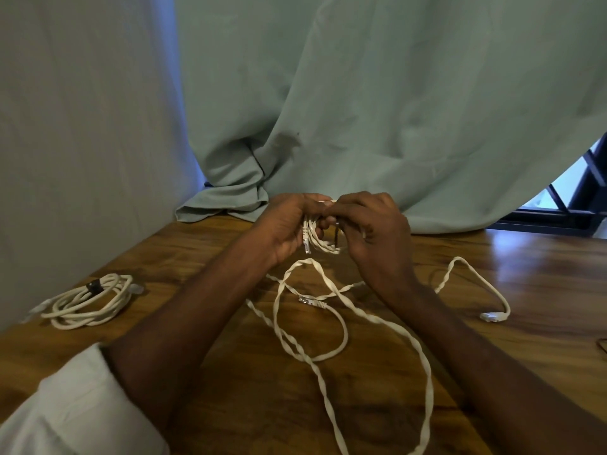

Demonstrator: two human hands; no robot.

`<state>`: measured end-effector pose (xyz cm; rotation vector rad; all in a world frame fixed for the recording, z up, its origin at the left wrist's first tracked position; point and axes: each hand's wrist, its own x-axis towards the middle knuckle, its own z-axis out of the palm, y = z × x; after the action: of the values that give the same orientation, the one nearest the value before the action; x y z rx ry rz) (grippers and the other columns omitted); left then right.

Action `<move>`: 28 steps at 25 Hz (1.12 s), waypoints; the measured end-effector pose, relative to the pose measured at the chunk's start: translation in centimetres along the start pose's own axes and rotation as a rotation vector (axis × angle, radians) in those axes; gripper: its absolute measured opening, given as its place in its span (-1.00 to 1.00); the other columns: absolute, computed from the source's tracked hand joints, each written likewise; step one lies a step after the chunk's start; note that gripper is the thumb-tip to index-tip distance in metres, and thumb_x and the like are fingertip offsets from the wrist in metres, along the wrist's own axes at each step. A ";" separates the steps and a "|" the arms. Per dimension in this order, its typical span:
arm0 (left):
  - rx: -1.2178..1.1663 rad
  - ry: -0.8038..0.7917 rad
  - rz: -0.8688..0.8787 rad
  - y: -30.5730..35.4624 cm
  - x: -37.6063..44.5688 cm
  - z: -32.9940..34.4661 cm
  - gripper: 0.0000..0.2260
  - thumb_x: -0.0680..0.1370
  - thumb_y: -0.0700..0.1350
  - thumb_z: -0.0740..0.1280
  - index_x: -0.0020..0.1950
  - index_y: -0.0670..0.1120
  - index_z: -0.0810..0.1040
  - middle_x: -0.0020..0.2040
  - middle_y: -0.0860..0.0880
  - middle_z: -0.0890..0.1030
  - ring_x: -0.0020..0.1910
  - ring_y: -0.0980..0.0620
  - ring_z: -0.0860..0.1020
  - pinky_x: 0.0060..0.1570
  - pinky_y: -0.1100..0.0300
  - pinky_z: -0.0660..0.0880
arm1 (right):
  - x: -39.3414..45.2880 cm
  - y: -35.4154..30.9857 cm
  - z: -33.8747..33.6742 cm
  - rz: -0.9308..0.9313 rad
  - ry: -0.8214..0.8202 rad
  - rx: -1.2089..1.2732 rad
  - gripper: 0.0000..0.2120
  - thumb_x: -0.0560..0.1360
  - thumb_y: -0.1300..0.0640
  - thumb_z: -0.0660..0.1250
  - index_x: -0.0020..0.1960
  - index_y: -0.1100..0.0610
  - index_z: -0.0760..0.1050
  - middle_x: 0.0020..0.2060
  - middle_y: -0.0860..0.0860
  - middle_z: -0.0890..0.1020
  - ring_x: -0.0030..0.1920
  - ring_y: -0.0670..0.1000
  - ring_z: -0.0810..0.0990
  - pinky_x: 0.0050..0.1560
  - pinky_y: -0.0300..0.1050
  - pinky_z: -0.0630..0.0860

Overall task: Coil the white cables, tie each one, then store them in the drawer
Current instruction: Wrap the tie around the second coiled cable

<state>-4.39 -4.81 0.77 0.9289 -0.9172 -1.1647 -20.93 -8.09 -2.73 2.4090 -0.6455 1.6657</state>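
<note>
Spanning the wooden table [203, 382]: two loose white cables [423, 362], twisted; one tied coil [88, 300] far left. Left hand [285, 228] and right hand [374, 231] both grip one small white bundle [317, 239], raised above the table's middle.

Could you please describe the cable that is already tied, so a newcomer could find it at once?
Start at the brown wooden table and go to its far left edge, beside the pale curtain. There lies the coiled white cable, away from both hands. Unlike the loose white cables sprawled mid-table, it is a neat ring bound by a black tie.
</note>
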 end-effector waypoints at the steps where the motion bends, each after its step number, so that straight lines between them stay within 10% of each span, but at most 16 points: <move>1: 0.065 0.025 0.029 -0.2 0.0 0.0 -0.81 0.59 -0.43 0.30 0.18 -0.40 0.59 -0.21 -0.25 0.63 -0.31 -0.04 0.57 -0.35 0.23 0.56 | -0.1 -0.2 0.1 0.058 0.023 0.069 -0.82 0.55 0.25 0.44 0.07 0.05 0.74 -0.05 -0.08 0.73 -0.02 -0.01 0.61 -0.04 0.04 0.53; 8: 0.427 0.106 0.282 -0.8 0.2 0.3 -0.87 0.60 -0.35 0.41 0.14 -0.25 0.62 -0.20 -0.21 0.68 -0.40 0.02 0.57 -0.32 0.16 0.57 | 0.7 -0.6 -0.7 0.386 0.110 0.351 -0.78 0.51 0.32 0.41 -0.04 0.05 0.76 -0.17 -0.10 0.76 -0.07 -0.06 0.73 -0.01 0.10 0.66; 17: 0.781 -0.326 0.305 -1.4 0.2 -0.4 -0.83 0.64 -0.32 0.37 0.18 -0.20 0.45 -0.09 -0.16 0.74 -0.21 -0.05 0.68 -0.09 0.00 0.63 | 0.5 -1.3 -1.7 0.451 0.138 0.357 -0.78 0.54 0.32 0.39 -0.04 0.05 0.73 -0.18 -0.13 0.75 -0.08 -0.12 0.72 0.01 -0.13 0.64; 22: 0.712 -0.316 0.394 -2.4 -0.6 1.4 -0.74 0.62 -0.35 0.38 0.18 -0.11 0.40 -0.10 -0.17 0.66 -0.21 -0.05 0.62 -0.12 0.00 0.60 | 0.7 0.2 -0.8 0.787 0.121 0.406 -0.89 0.61 0.16 0.38 0.00 0.13 0.69 -0.14 -0.02 0.74 -0.04 -0.02 0.72 0.11 0.12 0.64; 28: 1.079 -0.252 0.682 -2.6 -0.5 1.0 -0.68 0.62 -0.21 0.40 0.26 0.15 0.48 0.02 0.02 0.71 -0.03 0.01 0.69 0.01 -0.13 0.63 | 2.1 0.4 -2.6 1.111 0.013 0.683 -0.92 0.51 0.31 0.45 -0.17 0.27 0.66 -0.35 0.14 0.68 -0.41 0.02 0.65 -0.44 -0.19 0.56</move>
<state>-6.24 -4.77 -1.40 1.1485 -1.9577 -0.1220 -22.73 -8.09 0.08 2.5838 -1.9343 2.6087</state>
